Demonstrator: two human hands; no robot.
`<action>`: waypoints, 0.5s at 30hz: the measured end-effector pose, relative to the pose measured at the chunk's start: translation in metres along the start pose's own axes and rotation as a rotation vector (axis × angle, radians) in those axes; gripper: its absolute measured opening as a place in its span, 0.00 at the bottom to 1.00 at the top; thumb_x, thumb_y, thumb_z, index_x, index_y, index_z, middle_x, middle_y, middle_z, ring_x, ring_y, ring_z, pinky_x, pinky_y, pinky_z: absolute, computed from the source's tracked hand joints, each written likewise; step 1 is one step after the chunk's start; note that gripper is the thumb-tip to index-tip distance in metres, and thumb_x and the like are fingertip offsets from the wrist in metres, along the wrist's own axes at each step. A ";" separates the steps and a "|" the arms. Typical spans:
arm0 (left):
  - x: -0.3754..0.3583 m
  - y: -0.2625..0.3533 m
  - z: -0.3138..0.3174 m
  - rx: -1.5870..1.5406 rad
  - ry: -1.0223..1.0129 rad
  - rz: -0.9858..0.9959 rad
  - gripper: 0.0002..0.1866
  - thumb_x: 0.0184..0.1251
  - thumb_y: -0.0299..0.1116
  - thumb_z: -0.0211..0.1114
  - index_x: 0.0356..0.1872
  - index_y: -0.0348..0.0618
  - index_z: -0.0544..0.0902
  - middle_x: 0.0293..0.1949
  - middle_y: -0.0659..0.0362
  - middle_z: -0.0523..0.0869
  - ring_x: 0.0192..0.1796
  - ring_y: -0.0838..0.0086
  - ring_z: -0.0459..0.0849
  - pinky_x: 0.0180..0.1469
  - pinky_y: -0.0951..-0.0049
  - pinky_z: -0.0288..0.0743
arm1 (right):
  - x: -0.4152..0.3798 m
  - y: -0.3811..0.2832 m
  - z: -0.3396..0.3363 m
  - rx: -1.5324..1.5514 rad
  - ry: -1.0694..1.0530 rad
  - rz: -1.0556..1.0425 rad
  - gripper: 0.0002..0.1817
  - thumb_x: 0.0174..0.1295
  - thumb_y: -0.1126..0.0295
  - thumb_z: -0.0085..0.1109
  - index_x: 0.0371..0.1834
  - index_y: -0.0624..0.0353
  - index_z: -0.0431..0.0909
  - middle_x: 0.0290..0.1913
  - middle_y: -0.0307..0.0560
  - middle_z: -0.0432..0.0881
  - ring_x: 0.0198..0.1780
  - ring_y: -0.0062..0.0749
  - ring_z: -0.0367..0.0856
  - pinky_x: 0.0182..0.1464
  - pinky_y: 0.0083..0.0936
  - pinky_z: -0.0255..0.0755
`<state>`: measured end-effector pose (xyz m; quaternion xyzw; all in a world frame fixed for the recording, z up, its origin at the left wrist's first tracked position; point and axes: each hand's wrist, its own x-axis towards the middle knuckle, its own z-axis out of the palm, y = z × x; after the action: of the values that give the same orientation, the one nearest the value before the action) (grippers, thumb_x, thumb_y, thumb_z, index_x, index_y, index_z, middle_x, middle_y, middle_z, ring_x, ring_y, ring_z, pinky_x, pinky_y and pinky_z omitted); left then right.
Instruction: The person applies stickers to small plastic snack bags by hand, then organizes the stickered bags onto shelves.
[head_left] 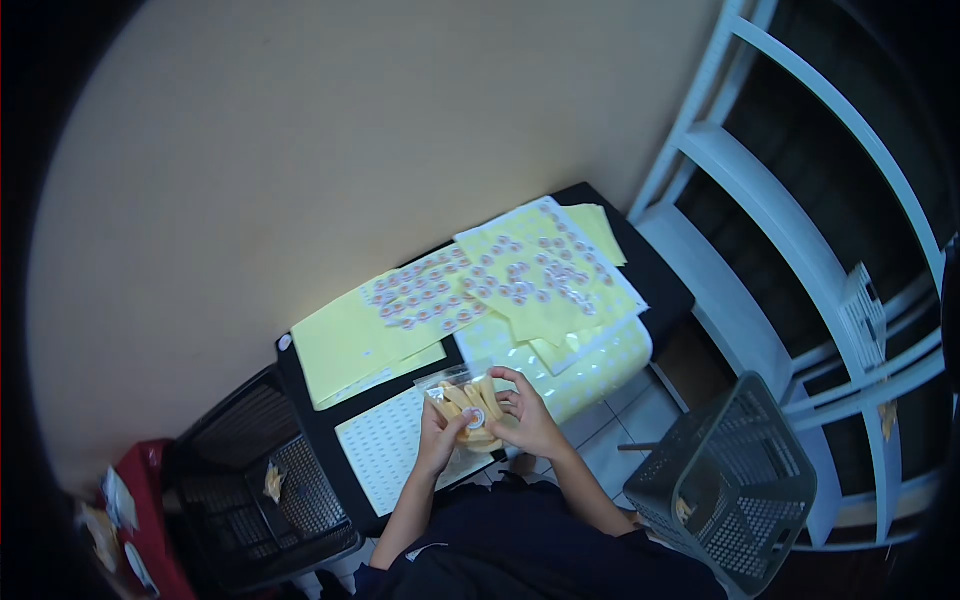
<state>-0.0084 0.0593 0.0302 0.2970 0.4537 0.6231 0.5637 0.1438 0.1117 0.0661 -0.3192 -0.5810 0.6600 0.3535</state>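
Observation:
A clear plastic packet [470, 394] of pale yellow, strip-like pieces is held between both hands above the table's front edge. My left hand [438, 437] grips its left side, with the thumb on the front. On the right side, my right hand [525, 420] has its fingers curled round the packet. A round white sticker [476, 418] with an orange centre shows on the packet's front, between the thumbs. Below and to the left lies a white sheet [382, 452] with rows of small marks. Parts of the fingers behind the packet are hidden.
A black table [655, 280] by the wall bears yellow sheets [335, 345] with many round stickers. A black crate [310, 480] at left and a grey-green basket [715, 430] at right each contain a packet. White shelving [765, 190] stands at right, a red container [150, 510] at far left.

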 end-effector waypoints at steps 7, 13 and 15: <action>0.003 0.006 0.075 0.275 -0.544 -0.134 0.37 0.53 0.26 0.64 0.60 0.41 0.50 0.53 0.50 0.70 0.57 0.69 0.69 0.58 0.70 0.62 | -0.054 -0.012 -0.079 -0.109 0.254 -0.037 0.15 0.53 0.74 0.59 0.44 0.66 0.72 0.38 0.44 0.78 0.36 0.22 0.77 0.39 0.16 0.71; 0.018 -0.027 0.133 0.354 -0.743 0.022 0.37 0.56 0.29 0.61 0.63 0.43 0.48 0.58 0.52 0.65 0.63 0.67 0.61 0.64 0.65 0.52 | -0.138 -0.027 -0.171 -0.142 0.828 -0.152 0.03 0.57 0.74 0.55 0.31 0.63 0.76 0.29 0.40 0.79 0.30 0.19 0.76 0.34 0.17 0.73; 0.024 -0.028 0.144 0.306 -0.737 -0.029 0.34 0.59 0.32 0.58 0.63 0.44 0.49 0.58 0.52 0.64 0.64 0.66 0.59 0.65 0.62 0.48 | -0.175 -0.018 -0.216 -0.075 1.246 -0.360 0.03 0.57 0.73 0.53 0.31 0.61 0.75 0.31 0.40 0.78 0.31 0.20 0.76 0.33 0.17 0.72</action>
<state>0.1260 0.1143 0.0604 0.5749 0.3129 0.3921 0.6464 0.4212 0.0834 0.0599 -0.5522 -0.3341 0.2607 0.7180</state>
